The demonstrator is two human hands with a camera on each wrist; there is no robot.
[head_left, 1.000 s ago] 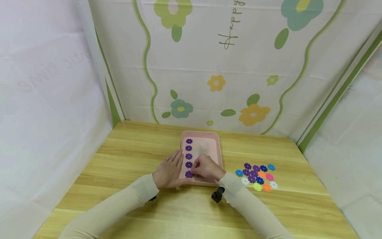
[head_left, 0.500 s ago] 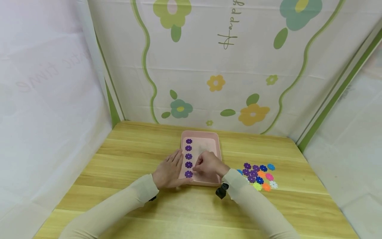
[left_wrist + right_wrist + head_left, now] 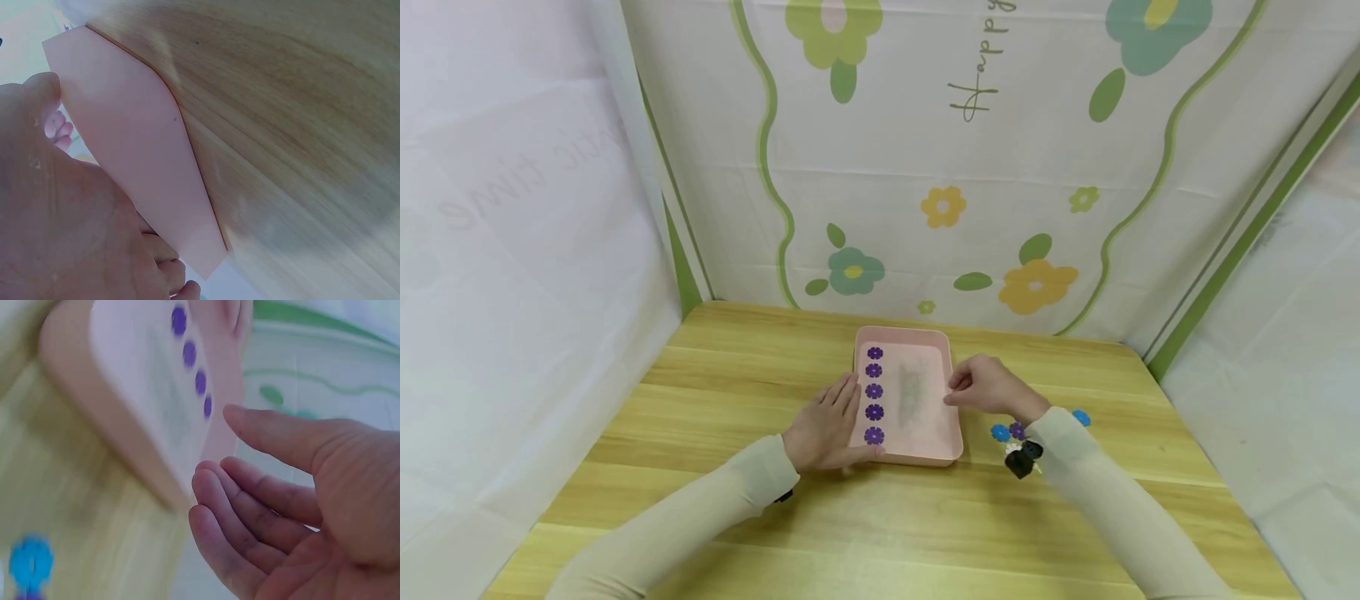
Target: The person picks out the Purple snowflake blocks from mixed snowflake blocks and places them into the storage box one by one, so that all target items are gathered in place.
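A pink tray (image 3: pixel 928 429) lies on the wooden table, with a column of several purple snowflake discs (image 3: pixel 874 391) along its left side. My left hand (image 3: pixel 826 429) rests on the tray's left edge with straight fingers, the thumb at the near corner. From the left wrist view, the palm sits along the top of the tray's outer wall (image 3: pixel 137 125). Over the tray's right edge is my right hand (image 3: pixel 988 387). The right wrist view shows its fingers loosely bent, thumb apart, with nothing between them.
Right of the tray lie loose snowflake discs, mostly hidden behind the right forearm; a blue disc (image 3: pixel 1081 417) and another blue one (image 3: pixel 1000 432) show. White floral cloth (image 3: pixel 902 150) closes off the back and both sides of the table (image 3: pixel 760 358).
My right hand has left the lowest purple disc and moved right, from inside the tray to its right edge. The left hand and the purple column stay in place.
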